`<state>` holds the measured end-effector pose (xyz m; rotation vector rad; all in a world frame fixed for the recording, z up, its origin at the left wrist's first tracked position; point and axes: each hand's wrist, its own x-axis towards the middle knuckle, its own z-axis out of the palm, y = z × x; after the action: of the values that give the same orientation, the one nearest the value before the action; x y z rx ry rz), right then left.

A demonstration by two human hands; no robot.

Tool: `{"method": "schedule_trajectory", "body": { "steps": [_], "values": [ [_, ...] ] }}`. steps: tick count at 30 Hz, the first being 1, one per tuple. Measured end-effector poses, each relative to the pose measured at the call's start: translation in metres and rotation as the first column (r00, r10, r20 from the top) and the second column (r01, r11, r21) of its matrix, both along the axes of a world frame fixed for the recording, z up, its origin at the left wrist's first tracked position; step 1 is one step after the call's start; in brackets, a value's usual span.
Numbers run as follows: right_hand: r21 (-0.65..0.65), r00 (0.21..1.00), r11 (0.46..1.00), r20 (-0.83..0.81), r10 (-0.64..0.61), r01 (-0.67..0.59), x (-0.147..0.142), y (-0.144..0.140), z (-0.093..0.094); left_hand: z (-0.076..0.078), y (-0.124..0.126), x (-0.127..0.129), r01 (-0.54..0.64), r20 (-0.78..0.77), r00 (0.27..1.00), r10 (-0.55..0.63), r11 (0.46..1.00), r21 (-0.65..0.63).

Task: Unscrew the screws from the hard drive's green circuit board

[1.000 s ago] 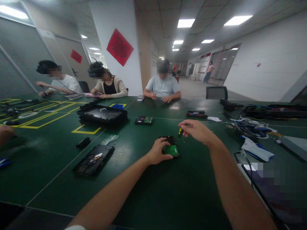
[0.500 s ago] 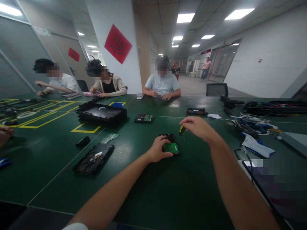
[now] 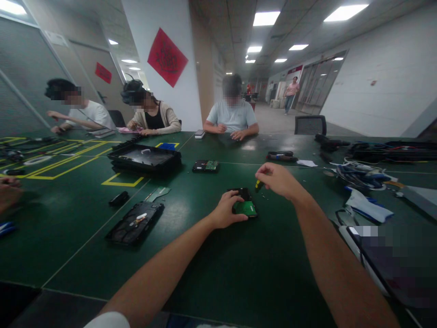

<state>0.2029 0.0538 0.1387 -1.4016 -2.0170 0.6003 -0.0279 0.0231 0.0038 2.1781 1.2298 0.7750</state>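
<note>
A black hard drive with a green circuit board (image 3: 246,208) lies on the table in front of me. My left hand (image 3: 226,210) grips its left side, thumb at the near edge and fingers over the top, hiding part of it. Just right of the drive, my right hand (image 3: 275,177) pinches a small yellow-and-black screwdriver (image 3: 258,184), which points downward. Its tip is too small to make out. Several tiny bits, probably screws (image 3: 265,197), are scattered on the table beside the drive.
Further off lie a second hard drive (image 3: 205,166) and a large black casing (image 3: 145,159). To the left sits a black plastic cover (image 3: 135,223). Cables (image 3: 362,176), a white-and-blue glove (image 3: 368,205) and a phone-like device (image 3: 382,259) are at right. Several people sit across the table.
The view has shifted slightly. Both hands keep nearly the same place, the left on the drive, the right with the screwdriver. A distant person in pink has walked a little.
</note>
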Motion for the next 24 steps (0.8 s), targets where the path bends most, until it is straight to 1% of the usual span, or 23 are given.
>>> {"method": "schedule_trajectory", "body": {
  "steps": [3,7,9,14,19,21,24],
  "values": [
    [-0.015,0.999,1.0,-0.023,0.022,-0.022,-0.002,-0.001,-0.001,0.0,0.0,0.001,-0.004,0.004,1.0,0.004,1.0,0.003],
    [-0.017,0.997,1.0,-0.068,0.022,-0.023,-0.001,-0.001,-0.002,0.002,-0.001,0.001,0.002,-0.003,1.0,-0.002,1.0,-0.007],
    [0.007,0.998,1.0,-0.053,0.027,-0.027,0.0,-0.001,-0.001,0.002,-0.001,0.0,0.003,-0.009,1.0,-0.003,1.0,-0.006],
    [0.08,0.996,0.995,0.06,0.058,-0.063,0.0,-0.007,0.01,-0.002,0.0,-0.001,0.005,-0.015,1.0,-0.005,1.0,0.008],
    [0.059,0.992,0.991,0.043,0.12,-0.122,0.005,-0.006,0.013,-0.003,0.001,-0.002,0.005,-0.023,1.0,-0.004,1.0,0.011],
    [0.072,0.993,0.991,0.028,0.111,-0.113,0.007,-0.003,0.011,-0.003,0.001,-0.001,0.006,-0.029,1.0,-0.006,1.0,0.009],
    [0.138,0.998,0.989,0.019,0.058,-0.06,0.008,-0.001,0.008,-0.003,0.001,-0.001,0.006,-0.032,0.999,-0.005,1.0,0.019]
  ]
}}
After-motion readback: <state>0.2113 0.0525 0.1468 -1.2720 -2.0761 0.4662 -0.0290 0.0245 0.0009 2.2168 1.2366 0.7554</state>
